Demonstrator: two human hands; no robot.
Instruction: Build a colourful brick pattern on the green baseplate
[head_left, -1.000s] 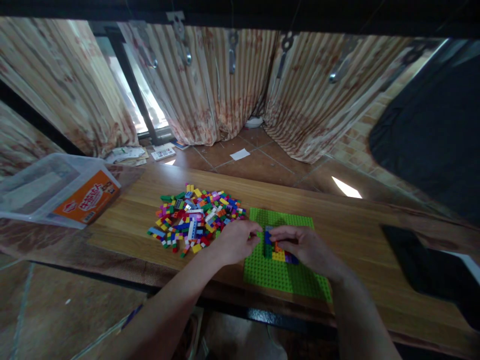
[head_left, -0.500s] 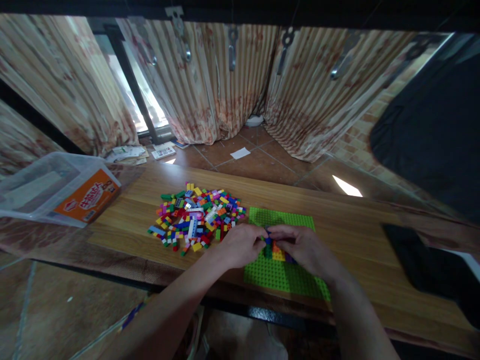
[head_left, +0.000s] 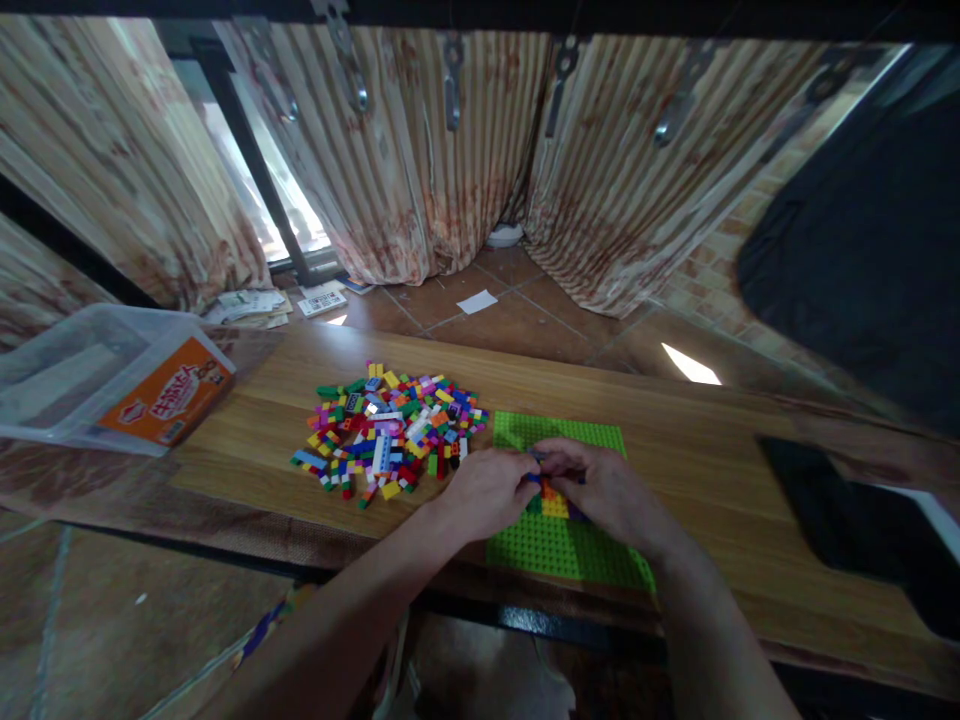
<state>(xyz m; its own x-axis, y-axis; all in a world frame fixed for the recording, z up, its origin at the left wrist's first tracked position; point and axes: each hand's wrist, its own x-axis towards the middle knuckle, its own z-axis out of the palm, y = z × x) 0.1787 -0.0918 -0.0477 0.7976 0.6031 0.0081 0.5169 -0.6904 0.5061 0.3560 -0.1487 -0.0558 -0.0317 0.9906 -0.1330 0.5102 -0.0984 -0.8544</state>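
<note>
Standing near, I see a cloudy plastic tub at far left, its contents hard to make out through the walls. Rightward, loose bricks lie heaped on the wooden table; a straying left forearm could scatter them. The left hand, fingers curled nearly together, and the right hand, likewise partly closed, converge over the joined bricks on the green baseplate; I can't tell what either grips. Uneven pressure there could, I'd judge, pop pieces off or tilt the plate, since neither palm visibly steadies it.
</note>
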